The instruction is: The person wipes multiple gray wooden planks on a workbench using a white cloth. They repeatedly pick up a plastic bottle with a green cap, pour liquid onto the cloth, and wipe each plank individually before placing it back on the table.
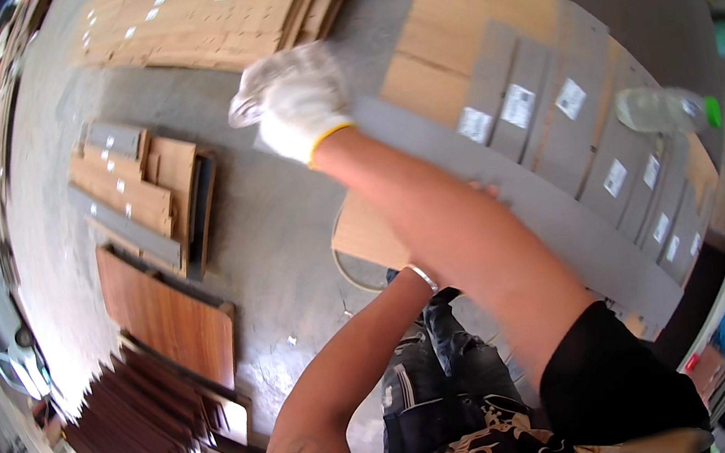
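A long grey board slants across the work surface in front of me, from upper left to lower right. My right hand, in a white glove with a yellow cuff, is closed at the board's far left end. Bunched in it is what looks like a whitish cloth, smeared by motion. My left arm, with a bracelet at the wrist, passes beneath the right forearm. Only fingertips of my left hand show, over the board's upper edge; the rest is hidden.
Grey labelled panels lie on wooden boards to the right, with a green-capped plastic bottle on top. Stacked boards lie on the floor, at the back and left. Reddish-brown panels stand near left. A parked vehicle shows far left.
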Tool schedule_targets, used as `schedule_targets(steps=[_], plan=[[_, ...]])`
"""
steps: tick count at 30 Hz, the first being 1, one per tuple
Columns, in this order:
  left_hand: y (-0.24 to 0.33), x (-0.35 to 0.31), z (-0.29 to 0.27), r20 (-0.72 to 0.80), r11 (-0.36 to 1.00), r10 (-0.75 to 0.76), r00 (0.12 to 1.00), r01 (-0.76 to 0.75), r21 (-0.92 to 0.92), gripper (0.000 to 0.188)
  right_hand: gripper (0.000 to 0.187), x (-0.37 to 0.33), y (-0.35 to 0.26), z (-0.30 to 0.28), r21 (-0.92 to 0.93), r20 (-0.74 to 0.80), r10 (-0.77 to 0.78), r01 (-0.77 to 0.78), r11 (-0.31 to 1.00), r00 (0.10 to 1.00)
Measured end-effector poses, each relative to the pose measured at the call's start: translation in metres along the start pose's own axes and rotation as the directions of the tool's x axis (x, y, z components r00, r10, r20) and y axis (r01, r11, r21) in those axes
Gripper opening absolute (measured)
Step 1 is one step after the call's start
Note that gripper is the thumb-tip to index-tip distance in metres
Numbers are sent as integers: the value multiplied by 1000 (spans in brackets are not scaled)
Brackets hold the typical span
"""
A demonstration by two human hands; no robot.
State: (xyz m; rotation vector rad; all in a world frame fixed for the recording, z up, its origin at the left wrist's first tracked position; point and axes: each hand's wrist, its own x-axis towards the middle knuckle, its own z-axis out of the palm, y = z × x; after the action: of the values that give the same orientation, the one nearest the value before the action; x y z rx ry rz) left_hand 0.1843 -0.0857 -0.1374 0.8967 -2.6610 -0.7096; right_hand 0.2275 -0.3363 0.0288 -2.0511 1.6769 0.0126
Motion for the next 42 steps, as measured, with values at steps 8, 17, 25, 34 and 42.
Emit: schedule_targets(steps=[8, 17, 25, 34, 42], plan=[[1, -4, -39, 81, 1000, -7, 997, 8, -8, 61, 53, -84, 62, 31, 104, -229, 23, 1, 995, 973], [17, 3, -59, -85, 973, 79, 993, -59, 223, 59, 50, -346, 221, 63, 60, -350, 292, -289, 955, 890], [21, 7, -60, -109, 968, 80, 991, -51, 247, 59, 49, -369, 222, 81, 136, -493, 363, -341, 930, 791], [18, 3, -61, -20, 975, 40, 999, -35, 221, 66, 37, -348, 205, 65, 291, -445, 473, -377, 879, 760], [19, 2, -56, -22, 990, 77, 997, -73, 123, 54, 47, -289, 197, 61, 99, -378, 132, -102, 990, 916]])
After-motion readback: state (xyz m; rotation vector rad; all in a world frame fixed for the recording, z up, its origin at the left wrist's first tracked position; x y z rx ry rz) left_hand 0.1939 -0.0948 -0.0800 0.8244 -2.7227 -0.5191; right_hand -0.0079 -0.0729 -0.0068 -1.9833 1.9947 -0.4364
